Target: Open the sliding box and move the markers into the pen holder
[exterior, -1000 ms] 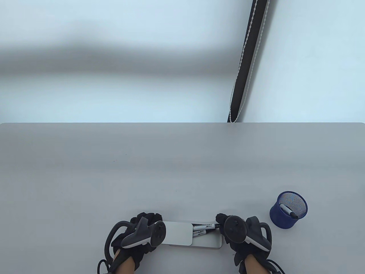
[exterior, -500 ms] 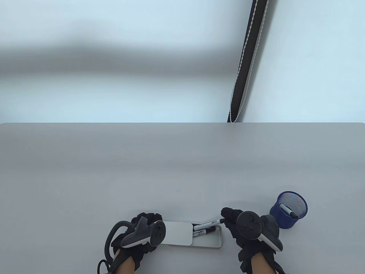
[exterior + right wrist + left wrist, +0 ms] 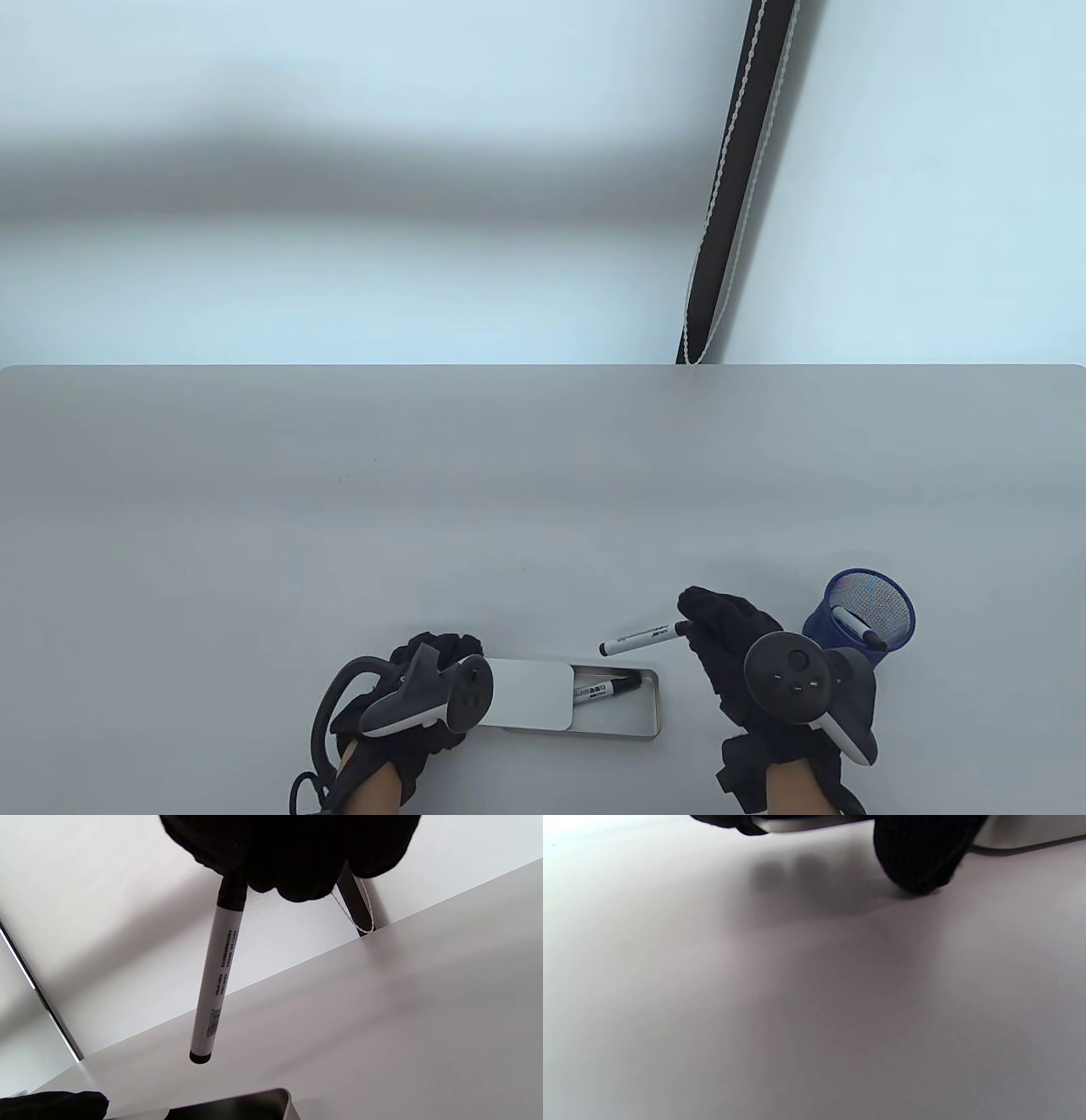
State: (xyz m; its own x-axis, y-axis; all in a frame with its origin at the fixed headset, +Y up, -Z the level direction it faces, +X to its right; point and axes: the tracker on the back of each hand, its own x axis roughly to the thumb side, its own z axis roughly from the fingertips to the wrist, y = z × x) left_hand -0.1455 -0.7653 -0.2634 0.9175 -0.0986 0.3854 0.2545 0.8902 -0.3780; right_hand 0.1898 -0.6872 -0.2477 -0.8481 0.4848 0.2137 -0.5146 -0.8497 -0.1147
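A silver sliding box lies at the table's near edge, its lid slid left. One marker stays inside the open part. My left hand rests on the lid end and holds the box; its fingertip touches the table beside the box's edge. My right hand pinches a white marker by its black cap end, lifted above the table right of the box. That marker hangs from my fingers. The blue mesh pen holder stands to the right with one marker in it.
A black strap with white stitching hangs beyond the table's far edge. The box's corner shows at the bottom of the right wrist view.
My right hand has lifted one marker out of the box and moved it up and to the right, towards the pen holder. The left hand has stayed on the lid.
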